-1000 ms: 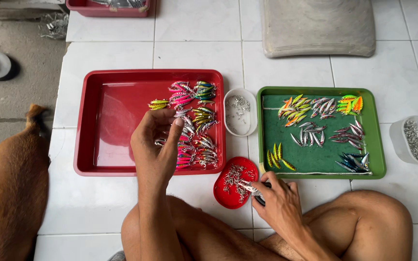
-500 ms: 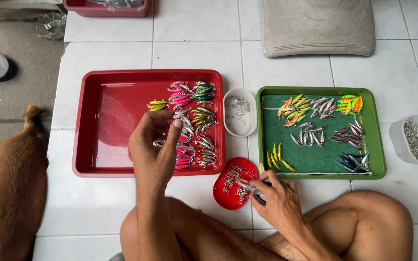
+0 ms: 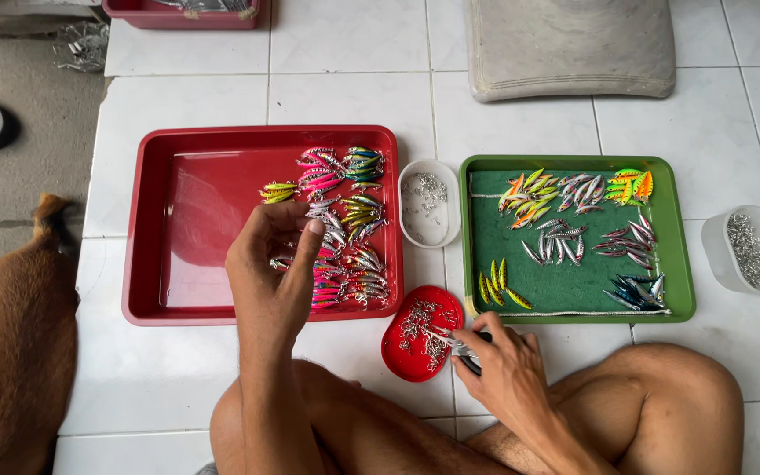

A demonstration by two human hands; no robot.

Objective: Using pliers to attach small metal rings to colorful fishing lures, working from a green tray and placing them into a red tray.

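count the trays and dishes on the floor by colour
red trays: 2, the second cut off at the top edge
green tray: 1
red dish: 1
clear dishes: 2, the other at far right
total: 6

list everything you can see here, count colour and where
red tray: one, red, left on the white tiles
lures in red tray: many, pink, green, yellow, silver, right half of tray
green tray: one, green, right of red tray
lures in green tray: several sorted groups, orange, yellow, silver, dark
white dish: one, between trays, holds small metal parts
red lid: one, red, below the trays, holds hooks
clear cup: one, far right
cushion: one, grey, top
animal: brown, left edge
left hand: over red tray
right hand: holds pliers at red lid
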